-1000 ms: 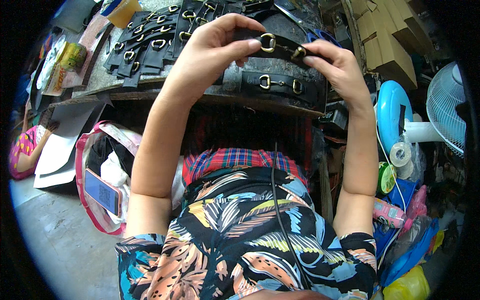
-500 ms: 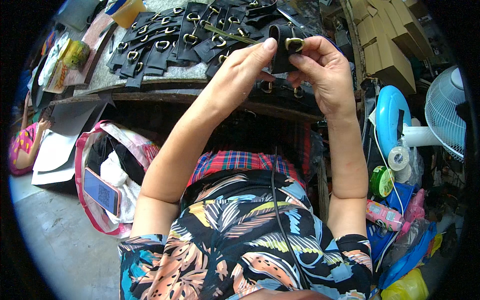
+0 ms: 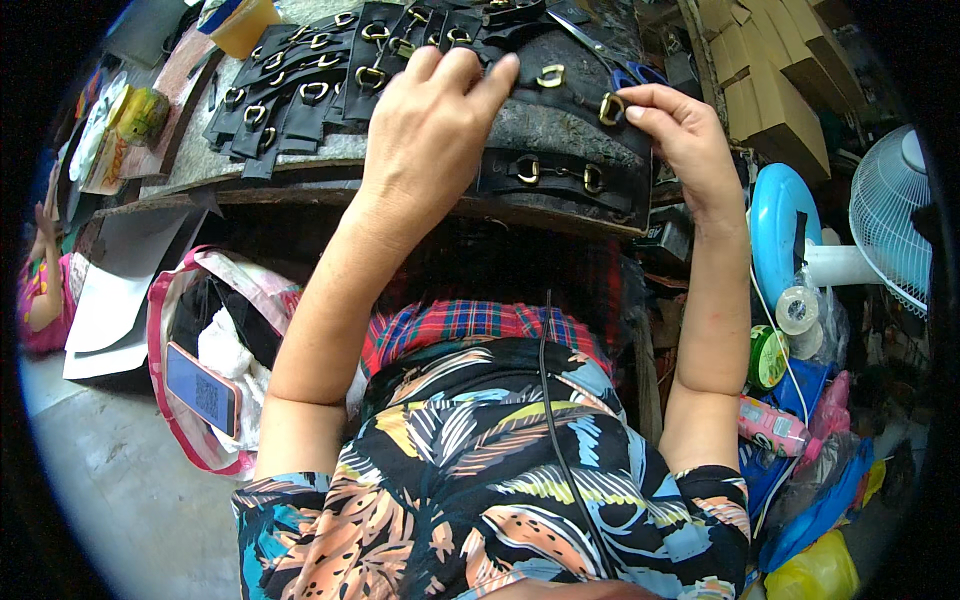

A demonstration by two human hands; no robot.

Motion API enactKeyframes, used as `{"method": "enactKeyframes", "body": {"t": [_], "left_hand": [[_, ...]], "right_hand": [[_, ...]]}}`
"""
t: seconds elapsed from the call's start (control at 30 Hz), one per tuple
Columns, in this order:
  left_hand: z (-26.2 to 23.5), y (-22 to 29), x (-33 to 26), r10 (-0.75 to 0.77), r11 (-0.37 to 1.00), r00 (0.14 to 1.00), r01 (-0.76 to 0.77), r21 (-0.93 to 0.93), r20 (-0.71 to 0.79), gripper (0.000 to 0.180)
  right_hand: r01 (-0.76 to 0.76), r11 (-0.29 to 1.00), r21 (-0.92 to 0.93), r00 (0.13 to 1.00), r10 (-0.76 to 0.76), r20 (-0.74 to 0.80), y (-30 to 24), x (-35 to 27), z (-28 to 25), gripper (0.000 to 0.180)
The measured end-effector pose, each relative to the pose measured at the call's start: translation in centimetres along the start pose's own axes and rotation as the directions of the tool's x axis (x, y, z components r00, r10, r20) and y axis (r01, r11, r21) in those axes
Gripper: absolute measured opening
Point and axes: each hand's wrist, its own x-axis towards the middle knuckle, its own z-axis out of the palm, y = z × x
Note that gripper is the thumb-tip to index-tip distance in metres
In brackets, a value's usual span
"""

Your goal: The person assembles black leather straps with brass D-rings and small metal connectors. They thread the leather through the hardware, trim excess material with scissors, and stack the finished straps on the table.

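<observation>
My right hand point(image 3: 688, 140) pinches a gold-coloured D-ring point(image 3: 611, 108) between thumb and fingertips, low over the bench. A black leather strap point(image 3: 575, 98) seems to run leftward from that ring, with another gold ring point(image 3: 551, 76) along it. To the left, my left hand point(image 3: 425, 135) has its back up and its fingers curled; whatever they hold is hidden underneath. It hovers by rows of black leather pieces point(image 3: 305, 105) fitted with gold D-rings. Nearer the bench's front edge lies a black piece with two gold rings point(image 3: 560, 174).
Scissors point(image 3: 600, 50) with blue handles lie beyond my right hand. Cardboard boxes point(image 3: 775, 110) and a blue-and-white fan point(image 3: 890, 225) stand to the right. A bag point(image 3: 165, 330) holding a phone point(image 3: 203, 388) is at lower left. Another person's arm point(image 3: 45, 280) shows far left.
My hands have moved apart from the folded black strap between them. It now appears flat on the bench. The thin yellowish strip by my left hand is no longer clearly visible.
</observation>
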Motion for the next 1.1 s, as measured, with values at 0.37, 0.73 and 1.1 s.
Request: {"method": "enactKeyframes", "body": {"t": [0.37, 0.73, 1.1], "left_hand": [[2.1, 0.3, 0.3, -0.005, 0.949, 1.0, 0.011, -0.314, 0.019, 0.028], [2.6, -0.1, 0.0, 0.117, 0.974, 0.979, -0.08, -0.214, 0.169, 0.022], [2.7, -0.4, 0.0, 0.122, 0.969, 0.976, -0.079, -0.234, 0.179, 0.029]], "right_hand": [[0.406, 0.663, -0.629, 0.872, -0.487, 0.05, 1.5, -1.0, 1.1, 0.022], [0.368, 0.702, -0.61, 0.9, -0.434, 0.043, 2.7, -0.5, 1.8, 0.024], [0.395, 0.645, -0.655, 0.897, -0.423, 0.126, 2.3, -0.6, 1.1, 0.023]]}}
